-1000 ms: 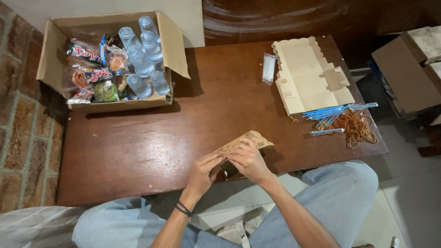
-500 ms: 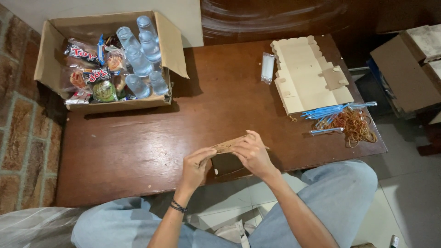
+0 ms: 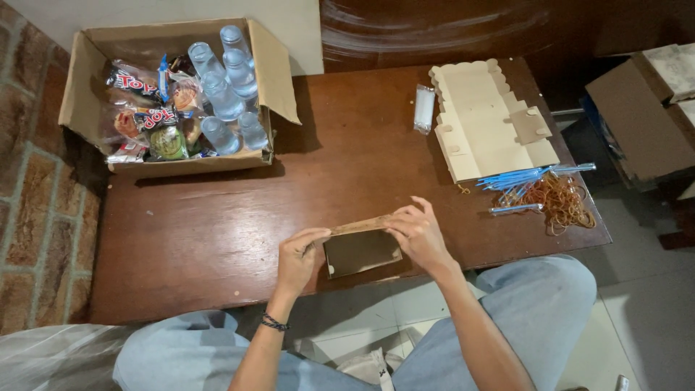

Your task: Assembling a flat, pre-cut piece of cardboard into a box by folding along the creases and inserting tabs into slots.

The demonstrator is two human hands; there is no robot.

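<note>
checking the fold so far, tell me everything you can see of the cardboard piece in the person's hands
The cardboard piece is a small flat-cut brown blank, seemingly thin card, partly folded: one panel stands tilted with its pale edge up, and a darker panel faces the camera below it. It is held over the near edge of the brown wooden table. The left hand pinches its left end, and the right hand grips the right end with fingers over the top edge. Nothing else touches it.

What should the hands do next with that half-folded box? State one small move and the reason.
Probably press the raised flap down to crease it: the left hand and right hand pinch the small cardboard box at both ends, its top panel only partly folded above the table.
</note>
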